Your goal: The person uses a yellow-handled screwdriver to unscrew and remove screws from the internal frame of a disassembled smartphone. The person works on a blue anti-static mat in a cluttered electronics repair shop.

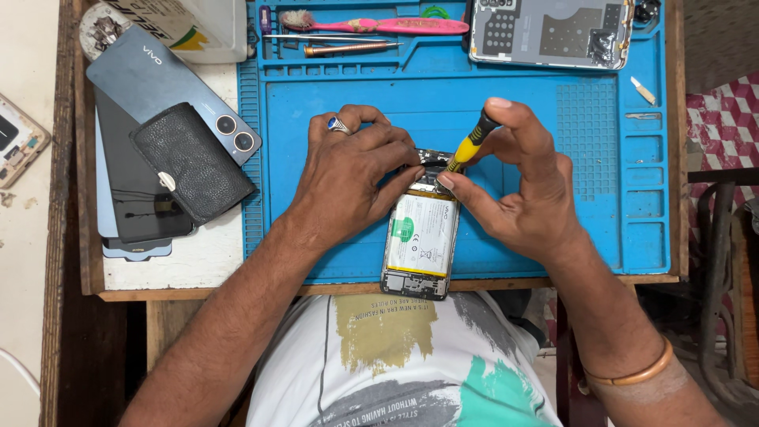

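Yellow-and-black plastic screwdriver (468, 148) is pinched in the right hand (526, 186), tip on the opened, backless smartphone (421, 241); the left hand (352, 178) presses flat, steadying it.

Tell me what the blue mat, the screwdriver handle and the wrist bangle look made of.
Blue mat: likely silicone or rubber, matte, with moulded ridges and trays.
Screwdriver handle: seemingly plastic, yellow and black, slightly glossy.
Bangle: probably copper or similar metal, orange-brown with a soft shine.
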### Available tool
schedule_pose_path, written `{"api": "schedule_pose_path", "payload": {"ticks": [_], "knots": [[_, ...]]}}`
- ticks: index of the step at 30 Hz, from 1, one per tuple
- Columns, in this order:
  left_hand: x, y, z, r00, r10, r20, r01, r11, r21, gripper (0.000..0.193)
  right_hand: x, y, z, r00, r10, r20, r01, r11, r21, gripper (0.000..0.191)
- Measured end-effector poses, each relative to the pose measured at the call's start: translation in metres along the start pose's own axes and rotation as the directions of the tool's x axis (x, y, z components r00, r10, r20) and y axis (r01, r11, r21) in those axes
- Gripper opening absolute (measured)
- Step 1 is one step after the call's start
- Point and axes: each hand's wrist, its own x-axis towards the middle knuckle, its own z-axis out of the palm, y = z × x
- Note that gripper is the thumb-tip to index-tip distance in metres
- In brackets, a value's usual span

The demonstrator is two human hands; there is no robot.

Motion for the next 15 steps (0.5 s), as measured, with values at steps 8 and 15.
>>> {"api": "schedule_pose_path", "payload": {"ticks": [8,15], "knots": [[-0.005,0.069,-0.017,1.0,-0.011,0.007,0.011,1.0,0.002,0.015,-0.024,-0.043,-0.05,0.997,-0.055,0.049,0.052,0.997,0.056,0.085],[-0.004,0.024,-0.02,1.0,0.001,0.005,-0.001,1.0,0.003,0.015,0.0,-0.022,-0.014,0.997,0.021,-0.072,-0.022,0.999,-0.024,0.094]]}}
